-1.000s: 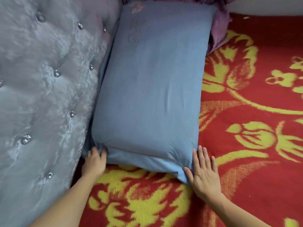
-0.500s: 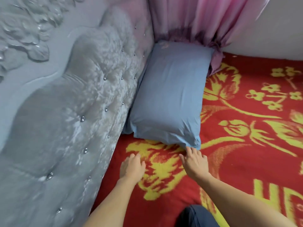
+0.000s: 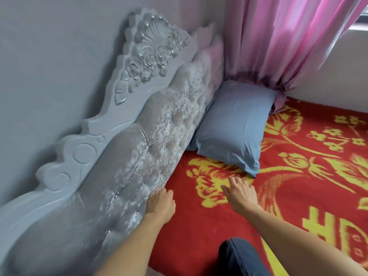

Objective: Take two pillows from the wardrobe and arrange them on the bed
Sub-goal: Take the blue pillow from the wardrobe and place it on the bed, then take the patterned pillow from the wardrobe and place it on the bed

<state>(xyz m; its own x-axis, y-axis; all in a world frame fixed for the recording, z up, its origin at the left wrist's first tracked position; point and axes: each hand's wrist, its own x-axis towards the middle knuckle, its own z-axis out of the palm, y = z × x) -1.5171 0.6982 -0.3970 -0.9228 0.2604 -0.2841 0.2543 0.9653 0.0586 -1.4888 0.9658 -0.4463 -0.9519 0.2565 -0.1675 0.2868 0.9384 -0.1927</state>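
One blue pillow (image 3: 234, 126) lies flat on the red and yellow blanket of the bed (image 3: 298, 192), tucked into the far corner against the tufted headboard. My left hand (image 3: 160, 205) rests palm down on the blanket beside the headboard, holding nothing. My right hand (image 3: 242, 194) hovers over the blanket a short way in front of the pillow's near corner, fingers loosely spread, holding nothing. No second pillow is in view, and the wardrobe is out of sight.
A grey padded headboard (image 3: 139, 156) with a carved top runs along the left. A pink curtain (image 3: 288, 40) hangs over the far corner and touches the pillow's far end. My knee in dark jeans (image 3: 239, 255) rests on the bed near the bottom edge.
Both hands have let go of the pillow's near edge and drawn back toward me. My view has pulled away, so the pillow now sits farther off in the corner.
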